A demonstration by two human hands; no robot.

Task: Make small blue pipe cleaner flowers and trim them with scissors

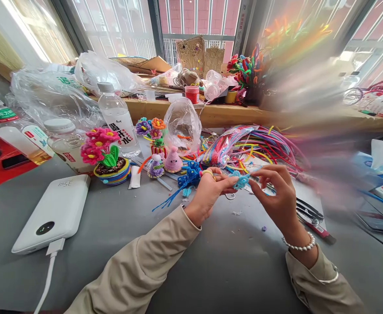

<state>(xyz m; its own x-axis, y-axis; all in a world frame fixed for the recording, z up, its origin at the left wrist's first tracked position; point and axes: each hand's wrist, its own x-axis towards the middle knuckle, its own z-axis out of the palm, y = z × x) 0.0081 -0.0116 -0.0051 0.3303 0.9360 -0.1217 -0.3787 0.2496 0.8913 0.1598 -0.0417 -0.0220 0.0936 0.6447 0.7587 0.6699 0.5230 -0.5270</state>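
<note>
My left hand (pixel 207 192) and my right hand (pixel 274 192) meet over the grey table (pixel 119 226), both pinching a small light-blue pipe-cleaner flower (pixel 241 179) between their fingertips. The left thumb and forefinger close on its left side, the right fingers on its right side. A darker blue pipe-cleaner piece (pixel 188 178) lies just left of my left hand. Behind the hands spreads a pile of coloured pipe cleaners (pixel 259 146), partly in a clear bag. Both sleeves are beige; a pearl bracelet sits on my right wrist.
A white power bank (pixel 52 213) with cable lies at left. Pipe-cleaner flower pots (pixel 108 159), small figures (pixel 173 160), water bottles (pixel 117 117) and plastic bags (pixel 182 122) crowd the back. Black-handled tools (pixel 310 213) lie right of my right hand. The right side is motion-blurred.
</note>
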